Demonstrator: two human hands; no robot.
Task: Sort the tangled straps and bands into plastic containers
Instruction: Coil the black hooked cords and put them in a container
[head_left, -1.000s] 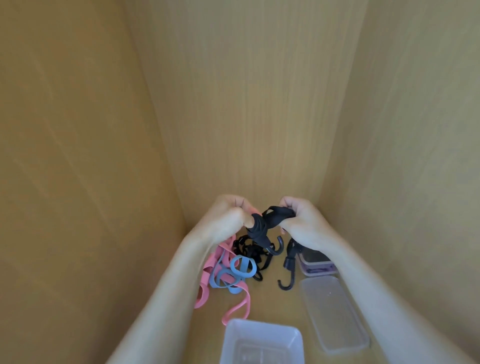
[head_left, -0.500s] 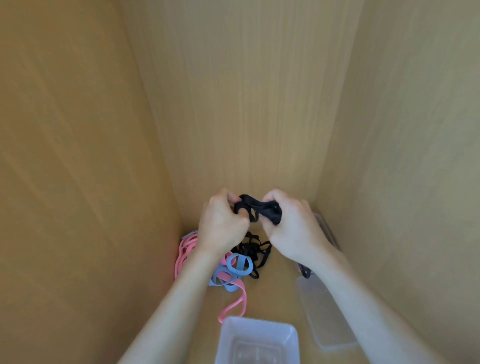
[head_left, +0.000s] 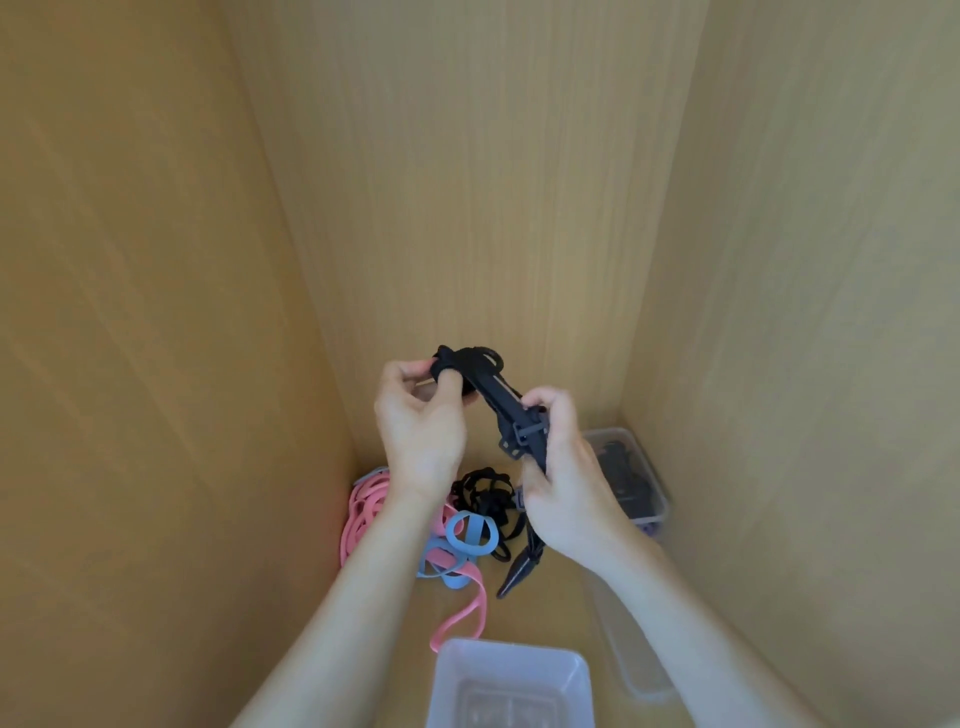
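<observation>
A black strap (head_left: 493, 395) with a buckle is stretched between both hands, raised above the cabinet floor. My left hand (head_left: 418, 421) pinches its upper end; my right hand (head_left: 563, 467) grips the buckle end, and a tail of the strap hangs down below it. Underneath lies a tangle of pink bands (head_left: 363, 512), blue bands (head_left: 467, 535) and black straps (head_left: 485, 496). A clear container (head_left: 657, 499) at the right wall holds dark straps. An empty clear container (head_left: 511, 670) sits at the near edge.
Wooden cabinet walls close in on the left, back and right. A clear lid (head_left: 631, 654) lies flat on the floor by the right wall, between the two containers.
Both hands have lifted the black strap higher and pulled it out longer between them. Its hanging tail now shows below my right hand.
</observation>
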